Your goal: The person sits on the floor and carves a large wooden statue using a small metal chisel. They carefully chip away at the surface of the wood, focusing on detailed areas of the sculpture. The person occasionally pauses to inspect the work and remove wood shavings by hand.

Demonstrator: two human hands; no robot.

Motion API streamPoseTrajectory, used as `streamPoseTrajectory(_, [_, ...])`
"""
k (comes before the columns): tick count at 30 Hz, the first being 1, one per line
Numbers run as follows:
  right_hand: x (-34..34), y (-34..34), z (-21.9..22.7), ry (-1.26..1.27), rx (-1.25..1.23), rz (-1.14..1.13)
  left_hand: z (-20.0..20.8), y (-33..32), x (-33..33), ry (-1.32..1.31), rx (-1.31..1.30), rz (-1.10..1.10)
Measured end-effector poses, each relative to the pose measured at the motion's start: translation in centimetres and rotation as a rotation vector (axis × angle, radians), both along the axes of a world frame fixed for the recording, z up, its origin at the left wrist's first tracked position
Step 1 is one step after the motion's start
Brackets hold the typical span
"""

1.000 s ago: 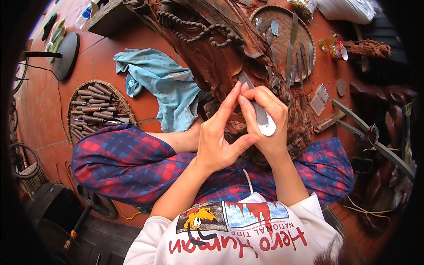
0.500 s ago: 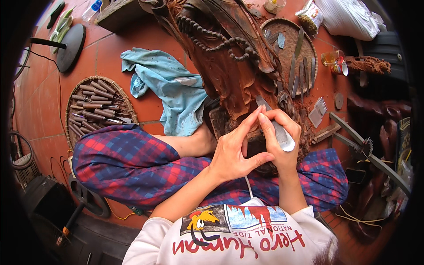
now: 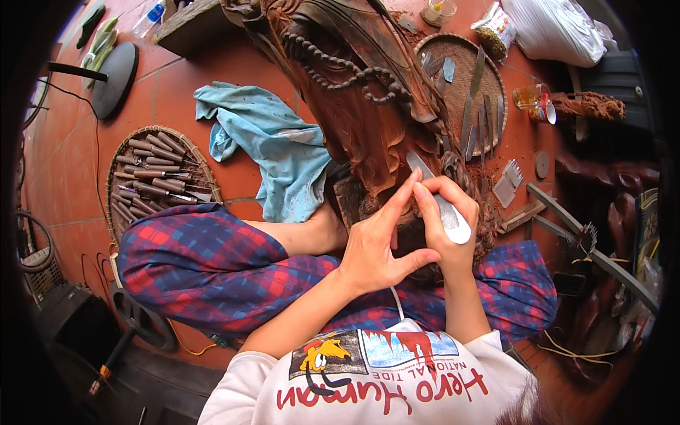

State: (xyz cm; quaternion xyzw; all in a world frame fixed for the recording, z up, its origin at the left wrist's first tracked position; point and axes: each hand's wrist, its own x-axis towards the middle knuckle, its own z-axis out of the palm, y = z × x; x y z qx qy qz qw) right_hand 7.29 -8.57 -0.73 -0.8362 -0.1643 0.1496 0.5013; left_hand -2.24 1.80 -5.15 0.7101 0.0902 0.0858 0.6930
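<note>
Head view, lower middle: the white shirt [image 3: 393,407] and crossed legs in checked trousers [image 3: 219,262] lie nearest, the lap apparently serving to steady the work. Just beyond, right of centre, the right hand [image 3: 436,232] closes round a grey file [image 3: 452,218], its pale, rounded end lying along the back of the hand, probably for a firm push. The left hand [image 3: 370,251] is wide between thumb and forefinger, its fingertips meeting the right hand's beside the file, perhaps to guide it; its hidden fingers cannot be judged. The file's far tip lies over the dark wood carving [image 3: 354,124], which leans from the lap to the top edge; whether they touch is unclear. Left of the carving lies a rumpled blue cloth [image 3: 283,152]. At mid-left, a round basket [image 3: 200,161] holds wooden-handled chisels [image 3: 152,173], mostly side by side, likely for easy picking. At upper right, a woven tray [image 3: 492,74] carries loose files [image 3: 483,127], and a glass [image 3: 525,97] beside it contains amber liquid. Farther up, a clear bag [image 3: 494,28] with greenish bits sits by a full white sack [image 3: 556,28].
</note>
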Motion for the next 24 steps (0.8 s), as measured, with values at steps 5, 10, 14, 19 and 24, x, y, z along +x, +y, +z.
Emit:
streamPoseTrajectory(5, [-0.2,-2.3,4.7,0.070,-0.059,0.050,0.7,0.3,0.6,-0.231,0.003,-0.025])
streamPoseTrajectory(10, [0.8,-4.4,6.9,0.326,-0.071,0.433,1.8,1.6,0.3,-0.157,0.027,-0.236])
streamPoseTrajectory(14, [-0.2,-4.9,5.8,0.447,0.056,0.122,1.1,1.5,-0.2,-0.002,-0.277,-0.315])
streamPoseTrajectory(19, [-1.4,-5.2,1.6,-0.330,-0.037,0.002,1.3,0.0,-0.3,0.254,-0.674,-0.163])
streamPoseTrajectory(24, [-1.5,-4.7,1.2,-0.560,-0.217,0.185,2.0,-0.6,-0.4,-0.024,-0.384,-0.142])
